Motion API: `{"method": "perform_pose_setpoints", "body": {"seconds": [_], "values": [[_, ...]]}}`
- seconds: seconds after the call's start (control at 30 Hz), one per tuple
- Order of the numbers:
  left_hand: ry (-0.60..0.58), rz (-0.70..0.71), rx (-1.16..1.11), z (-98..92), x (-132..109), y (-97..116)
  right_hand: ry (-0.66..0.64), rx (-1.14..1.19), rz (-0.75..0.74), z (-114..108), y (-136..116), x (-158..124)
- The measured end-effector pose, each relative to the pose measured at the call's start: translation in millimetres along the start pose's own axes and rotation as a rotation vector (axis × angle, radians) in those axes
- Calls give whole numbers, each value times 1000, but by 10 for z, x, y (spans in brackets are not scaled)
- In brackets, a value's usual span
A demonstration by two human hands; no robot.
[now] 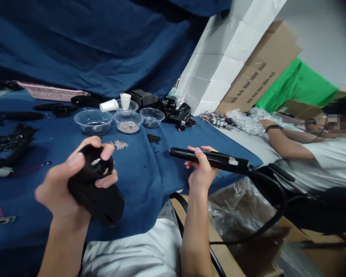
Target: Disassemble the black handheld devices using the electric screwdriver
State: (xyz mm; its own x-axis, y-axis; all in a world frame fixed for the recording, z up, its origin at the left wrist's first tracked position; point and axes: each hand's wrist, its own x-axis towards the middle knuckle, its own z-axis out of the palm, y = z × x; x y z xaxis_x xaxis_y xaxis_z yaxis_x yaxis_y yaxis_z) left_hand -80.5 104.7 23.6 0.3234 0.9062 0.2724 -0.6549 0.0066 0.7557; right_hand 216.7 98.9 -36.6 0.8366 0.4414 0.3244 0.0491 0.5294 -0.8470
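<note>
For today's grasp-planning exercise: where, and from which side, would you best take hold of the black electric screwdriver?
Around the middle of its straight barrel, coming from beneath, as the right hand does. The black electric screwdriver lies roughly level, tip pointing left, thick cable leaving its right end, so both ends are probably best kept free.

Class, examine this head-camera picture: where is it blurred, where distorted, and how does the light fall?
Head view: the left hand and its black casing are smeared by motion; the right hand and power screwdriver are sharper; the wide lens tilts the white blocks and stretches the edges; light is soft and even, no hard shadows.
</note>
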Motion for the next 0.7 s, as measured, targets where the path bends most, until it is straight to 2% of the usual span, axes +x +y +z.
{"method": "perform_pose_setpoints", "body": {"seconds": [0.03,0.1,0.2,0.33,0.47,0.6,0.7], "values": [[-41,-6,28,-82,22,58,-5,6,12,-2,-7,-4],[-45,4,58,-207,54,135,-15,15,34,-2,-24,-7],[-52,35,59,-272,55,153,-35,27,61,15,-46,1],[-59,82,84,-244,28,130,-59,34,89,38,-71,7],[-80,49,164,-238,28,145,-64,36,113,31,-78,9],[-56,131,207,-212,33,109,-75,48,131,24,-63,10],[14,212,328,-132,9,51,-63,75,122,26,-114,-19]]}}
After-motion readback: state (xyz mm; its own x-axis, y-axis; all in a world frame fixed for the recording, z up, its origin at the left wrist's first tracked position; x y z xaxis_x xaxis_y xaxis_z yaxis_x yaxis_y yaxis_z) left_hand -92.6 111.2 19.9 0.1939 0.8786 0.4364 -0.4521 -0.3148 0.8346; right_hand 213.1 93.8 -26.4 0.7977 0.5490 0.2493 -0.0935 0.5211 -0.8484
